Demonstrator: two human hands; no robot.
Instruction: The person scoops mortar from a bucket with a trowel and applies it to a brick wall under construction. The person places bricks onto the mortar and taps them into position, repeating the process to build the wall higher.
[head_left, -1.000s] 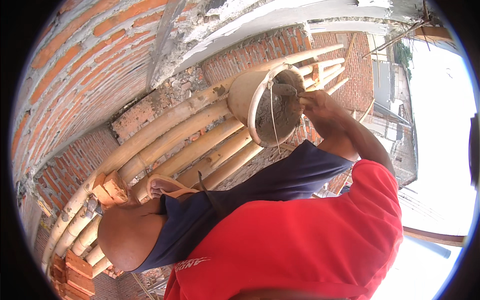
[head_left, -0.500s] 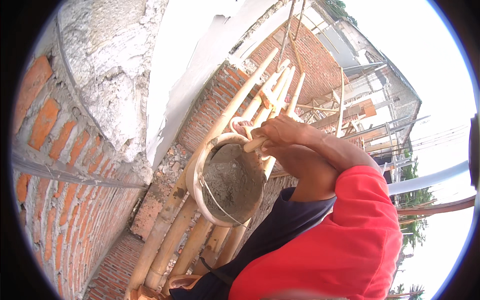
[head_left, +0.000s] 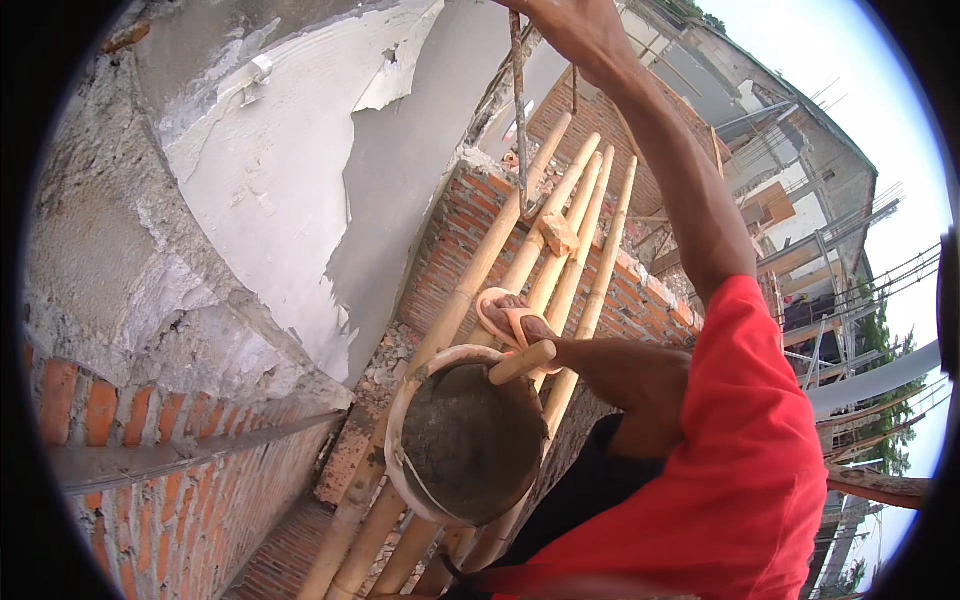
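My right hand (head_left: 572, 28) is raised to the top edge of the view, its fingers closed around a thin vertical steel rod (head_left: 519, 110); the fingertips are partly cut off. Below it, a round tan bucket (head_left: 400, 440) filled with grey mortar sits against the bamboo poles (head_left: 560, 290) beside my bent leg. A wooden handle (head_left: 522, 362) sticks out of the mortar at the bucket's rim. My foot in a sandal (head_left: 505, 318) stands on the poles just above the bucket. My left hand is out of sight.
A rough plastered and brick wall (head_left: 230, 230) rises close on the left. The bamboo scaffold slopes down along a red brick wall (head_left: 450, 240). A small block (head_left: 558, 235) lies on the poles. Buildings and open sky are at the right.
My right hand has left the bucket's rim and gone up to the steel rod. The bucket is now lower, beside my leg, and the view has tilted further down the wall.
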